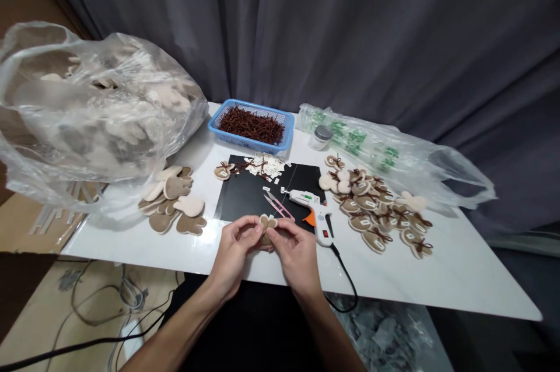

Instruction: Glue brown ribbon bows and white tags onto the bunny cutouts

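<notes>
Left hand (238, 246): thumb and fingers pinched on one side of a small rabbit-shaped felt piece (271, 223); right hand (297, 249) grips the opposite side, thumb forward. Piece held between the two sets of fingertips, ears pointing away from the wearer, near edge of the black mat (245, 203). No bow seen on it; fingers cover much, so cannot tell whether a tag is on.

Just beyond the right hand, glue gun (304, 197) lies on its side; pink-handled snips (280, 206) straight ahead of both hands. Farther out, loose white tags (266, 167), then a blue basket (216, 127) of brown bows (251, 126). Plain pieces (177, 188) piled left of the left hand; tagged, bowed ones (367, 203) heaped right of the right hand.

Step in hand, by judgement: positioning or pressing one piece before trim. Next move would seem to call for a steady left-hand hold, right hand freed toward glue gun or tags.
</notes>
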Available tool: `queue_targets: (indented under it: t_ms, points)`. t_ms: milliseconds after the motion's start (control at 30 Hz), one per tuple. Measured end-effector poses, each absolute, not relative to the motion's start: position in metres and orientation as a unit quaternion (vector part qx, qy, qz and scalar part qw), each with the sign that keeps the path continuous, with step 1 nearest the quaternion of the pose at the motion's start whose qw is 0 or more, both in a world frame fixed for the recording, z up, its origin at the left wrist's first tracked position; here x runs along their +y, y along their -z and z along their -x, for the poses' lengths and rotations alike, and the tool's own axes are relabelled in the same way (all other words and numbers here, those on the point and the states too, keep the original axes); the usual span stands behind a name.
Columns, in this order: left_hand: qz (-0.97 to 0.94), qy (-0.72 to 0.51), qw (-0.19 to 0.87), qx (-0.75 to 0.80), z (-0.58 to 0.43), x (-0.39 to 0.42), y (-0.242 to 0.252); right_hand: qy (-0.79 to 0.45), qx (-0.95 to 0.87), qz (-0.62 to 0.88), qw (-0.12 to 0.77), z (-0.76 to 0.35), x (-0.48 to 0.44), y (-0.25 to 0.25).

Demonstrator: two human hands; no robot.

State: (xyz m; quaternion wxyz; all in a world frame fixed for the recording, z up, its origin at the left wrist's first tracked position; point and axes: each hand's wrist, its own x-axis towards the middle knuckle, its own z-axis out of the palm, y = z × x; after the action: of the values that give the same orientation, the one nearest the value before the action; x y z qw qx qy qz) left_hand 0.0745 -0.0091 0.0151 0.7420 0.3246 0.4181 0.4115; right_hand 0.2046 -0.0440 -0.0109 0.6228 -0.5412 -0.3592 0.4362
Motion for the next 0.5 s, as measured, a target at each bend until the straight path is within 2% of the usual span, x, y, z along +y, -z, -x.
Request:
queue_targets:
  t_ms: [233,500]
  points:
    - [-0.299,-0.408,0.752,0.423,-0.0775,-0.0082,-0.02,-0.482,-0.362,0.527,0.599,-0.2132,-0.0433,0.015]
    - [-0.406,-0.431,0.681,0.431,-0.0798,-0.0088,-0.0103,-0.489,-0.321,0.544,0.601,-0.2118,-0.0382,0.0182]
